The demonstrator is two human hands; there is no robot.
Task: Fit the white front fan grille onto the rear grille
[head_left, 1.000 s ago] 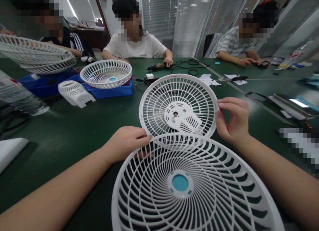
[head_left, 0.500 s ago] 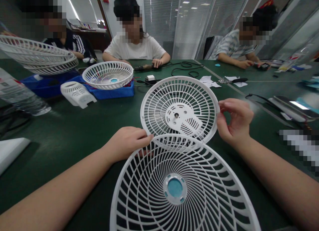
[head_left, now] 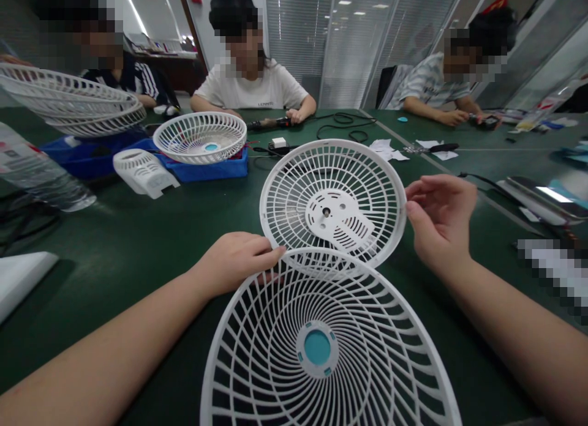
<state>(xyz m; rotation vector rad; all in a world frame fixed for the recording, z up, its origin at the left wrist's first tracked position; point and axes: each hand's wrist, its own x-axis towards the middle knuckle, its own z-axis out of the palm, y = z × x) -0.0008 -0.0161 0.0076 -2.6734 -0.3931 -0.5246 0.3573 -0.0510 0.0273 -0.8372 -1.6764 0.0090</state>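
A white fan grille with curved spokes and a blue disc at its hub (head_left: 248, 328) stands tilted in front of me. My left hand (head_left: 243, 261) is closed on its upper left rim, thumb on top, the other fingers partly hidden behind the bars. Behind it is a second white grille (head_left: 333, 145), with a motor plate (head_left: 337, 215) and a small shaft at its centre. The two rims overlap where they meet. My right hand (head_left: 441, 221) is beside the rear grille's right rim, fingers loosely curled and thumb apart, fingertips at or just touching the edge.
Blue bins (head_left: 215, 171) hold another grille (head_left: 160, 145) and a grille stack (head_left: 92, 111) at left. Nearby are a white housing (head_left: 144, 172) and a water bottle (head_left: 41, 169). Pliers (head_left: 436, 148) lie on paper scraps. A phone (head_left: 546, 196) lies right. Three people sit across the table.
My right hand has loosened from the rear grille's rim and shifted slightly right and up. The front grille has tilted a little, its hub moving left. My left hand keeps its hold.
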